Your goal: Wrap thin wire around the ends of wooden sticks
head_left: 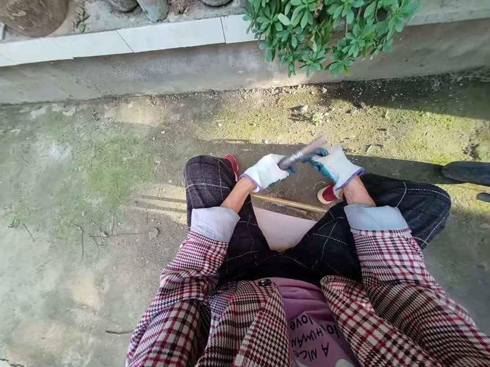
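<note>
A rod (pixel 302 152) is held across the front of the body, above the knees (pixel 211 180), its ribbed metal section near the left grip (pixel 265 172) and its paler end angled up and to the right. The left grip is closed on the rod's lower end, and the teal-coated fingers (pixel 317 161) of the right grip (pixel 336 166) are curled against it from below, so the two grips are nearly together, though the exact hold is partly hidden. Nothing else is seen to be held. A stick (pixel 289 202) is laid on the ground (pixel 141 163) below the grips, untouched by either hand, and a pale board (pixel 278 226) is seen nearer the body, between the knees. A red left shoe (pixel 231 165) and a red right shoe (pixel 327 194) are placed just below the grips. Ahead of the grips, the ground runs to a tiled kerb (pixel 169 35), over which a leafy shrub (pixel 312 20) hangs, and a dark tyre (pixel 482 175) is placed well to the right of the grips
</note>
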`<state>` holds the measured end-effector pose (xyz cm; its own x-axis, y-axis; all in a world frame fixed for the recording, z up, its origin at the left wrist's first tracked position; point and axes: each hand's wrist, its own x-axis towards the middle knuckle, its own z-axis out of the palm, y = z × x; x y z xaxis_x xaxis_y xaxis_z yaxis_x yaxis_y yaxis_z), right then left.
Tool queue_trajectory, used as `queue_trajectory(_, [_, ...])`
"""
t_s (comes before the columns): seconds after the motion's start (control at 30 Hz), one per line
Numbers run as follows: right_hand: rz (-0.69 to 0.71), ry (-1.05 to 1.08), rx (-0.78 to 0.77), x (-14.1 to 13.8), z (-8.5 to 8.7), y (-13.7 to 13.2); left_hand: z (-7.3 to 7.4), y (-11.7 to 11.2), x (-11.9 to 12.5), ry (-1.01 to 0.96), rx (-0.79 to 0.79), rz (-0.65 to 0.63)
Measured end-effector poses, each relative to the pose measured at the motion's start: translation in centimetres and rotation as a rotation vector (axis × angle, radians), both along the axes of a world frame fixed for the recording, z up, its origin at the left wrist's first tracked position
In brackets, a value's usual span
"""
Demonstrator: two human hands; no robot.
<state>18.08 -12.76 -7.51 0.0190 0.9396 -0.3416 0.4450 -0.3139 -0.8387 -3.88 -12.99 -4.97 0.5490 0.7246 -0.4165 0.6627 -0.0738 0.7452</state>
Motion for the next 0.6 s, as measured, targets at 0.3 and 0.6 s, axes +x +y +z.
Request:
queue_trajectory(0.3, [0.304,0.175,-0.089,-1.6,4.4,-2.7,-2.0,1.2,-0.6,0.384,0.166,0.127])
queue_trajectory(0.6, [0.202,-0.16,0.061,1.1,0.7,-0.3,-1.5,-0.3,0.0,0.506,0.233,-0.381])
